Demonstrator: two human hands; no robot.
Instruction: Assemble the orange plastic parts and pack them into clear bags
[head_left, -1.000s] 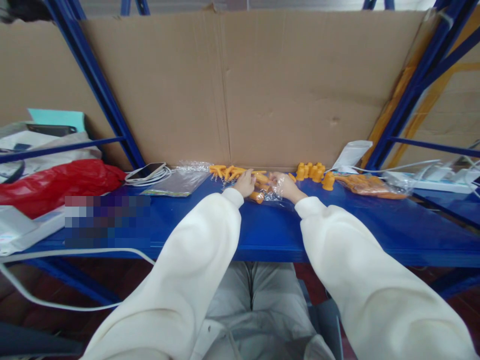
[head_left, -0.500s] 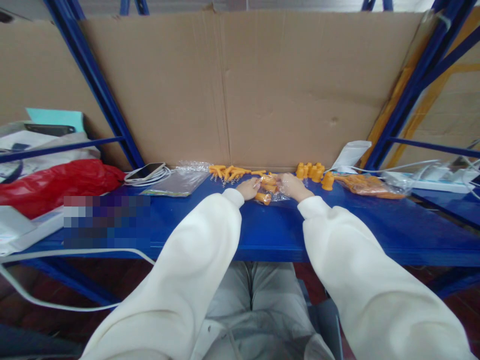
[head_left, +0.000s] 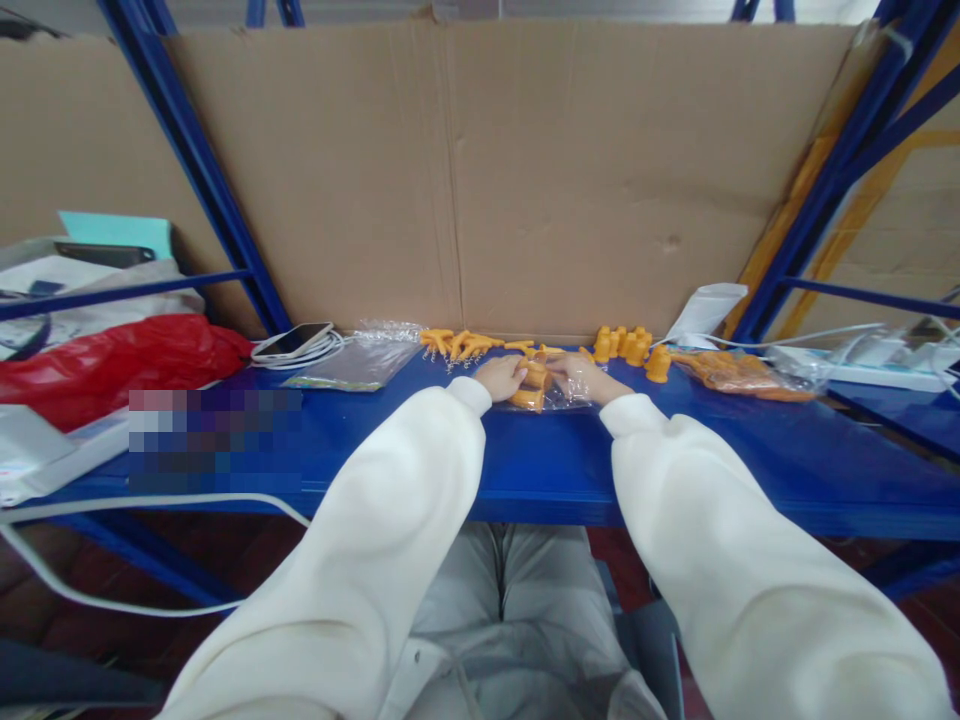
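A clear plastic bag (head_left: pixel 559 398) with orange plastic pieces (head_left: pixel 528 400) in it lies on the blue shelf between my hands. My left hand (head_left: pixel 501 378) is closed on the bag's left side, against the orange pieces. From the right, my right hand (head_left: pixel 583 379) grips the bag; clear film lies over part of its fingers, and their tips are partly hidden. Just behind the bag are more orange pieces (head_left: pixel 519 345). To the left lies a pile of orange pieces with small metal chains (head_left: pixel 461 346). Several orange cup-shaped pieces (head_left: pixel 636 346) stand to the right.
A filled bag of orange pieces (head_left: pixel 739 375) lies at right, near a white power strip (head_left: pixel 885 368). Flat clear bags (head_left: pixel 360 362), a phone (head_left: pixel 298 341) and a coiled white cable lie left, beside a red bag (head_left: pixel 127 362). Cardboard (head_left: pixel 525 180) closes off the back.
My right hand has shifted slightly, and its fingers now lie closer to the orange pieces, under clear film. The bag's film spreads further right. My left hand stays nearly in place.
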